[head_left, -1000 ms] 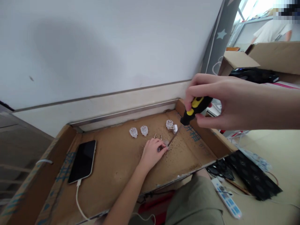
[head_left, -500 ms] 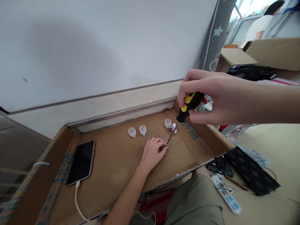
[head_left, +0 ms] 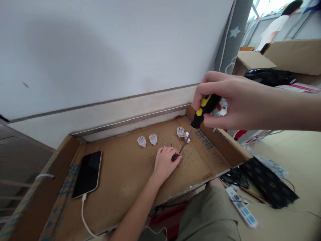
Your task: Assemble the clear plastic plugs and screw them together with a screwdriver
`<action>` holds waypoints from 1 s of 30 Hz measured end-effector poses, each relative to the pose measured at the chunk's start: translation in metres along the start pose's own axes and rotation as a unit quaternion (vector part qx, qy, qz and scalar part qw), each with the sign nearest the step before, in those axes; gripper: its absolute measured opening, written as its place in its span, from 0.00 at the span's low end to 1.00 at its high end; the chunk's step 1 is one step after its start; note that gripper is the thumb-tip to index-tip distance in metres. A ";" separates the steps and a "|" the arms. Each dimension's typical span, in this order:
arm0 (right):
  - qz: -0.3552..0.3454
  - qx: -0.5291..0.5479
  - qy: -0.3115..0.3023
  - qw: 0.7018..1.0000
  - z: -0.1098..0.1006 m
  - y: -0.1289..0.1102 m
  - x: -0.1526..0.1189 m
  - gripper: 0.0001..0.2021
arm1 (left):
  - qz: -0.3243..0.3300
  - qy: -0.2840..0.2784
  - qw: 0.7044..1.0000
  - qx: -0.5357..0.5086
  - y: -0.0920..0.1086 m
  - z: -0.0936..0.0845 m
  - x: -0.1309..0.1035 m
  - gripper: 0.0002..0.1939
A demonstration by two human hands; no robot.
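My right hand (head_left: 225, 98) grips a screwdriver (head_left: 200, 115) by its black and yellow handle. Its shaft slants down and left, with the tip at the fingers of my left hand (head_left: 166, 162). That hand rests on the cardboard with curled fingers and thumb around a small piece that they mostly hide. Just beyond its knuckles stick up a few small metal pins (head_left: 168, 144). Farther back lie two clear plug pieces with prongs, one on the left (head_left: 141, 141) and one beside it (head_left: 153, 138). Another clear plug piece (head_left: 180, 131) and a white part (head_left: 187, 136) sit near the screwdriver shaft.
A shallow cardboard tray (head_left: 117, 187) holds everything, with dark specks scattered around my left hand. At its left lies a phone (head_left: 87, 174) on a white cable. A power strip (head_left: 242, 207) lies on the floor at right. A person (head_left: 276, 26) is in the background.
My right hand and the screwdriver handle have shifted slightly right and up. The fingers of my left hand have moved a little, and the screwdriver tip stays beside them.
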State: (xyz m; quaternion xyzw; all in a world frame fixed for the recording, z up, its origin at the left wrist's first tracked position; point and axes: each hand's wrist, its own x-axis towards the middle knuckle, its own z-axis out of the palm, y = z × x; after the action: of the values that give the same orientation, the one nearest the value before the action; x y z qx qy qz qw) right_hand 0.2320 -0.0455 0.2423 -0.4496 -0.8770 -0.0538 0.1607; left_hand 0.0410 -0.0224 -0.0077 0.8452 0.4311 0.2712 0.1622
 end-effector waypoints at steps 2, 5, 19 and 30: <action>0.018 -0.006 -0.006 1.000 -0.006 -0.002 -0.002 0.10 | 0.000 -0.004 1.000 -0.001 -0.001 -0.001 0.000 0.03; 0.023 -0.031 0.028 0.999 -0.017 -0.002 -0.008 0.10 | 0.003 -0.012 1.000 -0.008 -0.001 -0.002 -0.001 0.03; 0.005 -0.012 0.008 1.000 -0.020 -0.015 -0.017 0.10 | 0.012 -0.008 0.999 -0.028 -0.007 -0.001 -0.005 0.06; 0.027 -0.084 -0.024 0.996 -0.019 -0.009 -0.011 0.12 | 0.014 -0.008 0.999 -0.030 -0.007 0.001 -0.007 0.04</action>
State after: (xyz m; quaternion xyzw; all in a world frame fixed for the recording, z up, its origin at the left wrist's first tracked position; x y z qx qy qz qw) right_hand 0.2349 -0.0635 0.2571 -0.4863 -0.8604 -0.1126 0.1029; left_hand 0.0337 -0.0240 -0.0137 0.8478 0.4096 0.2800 0.1874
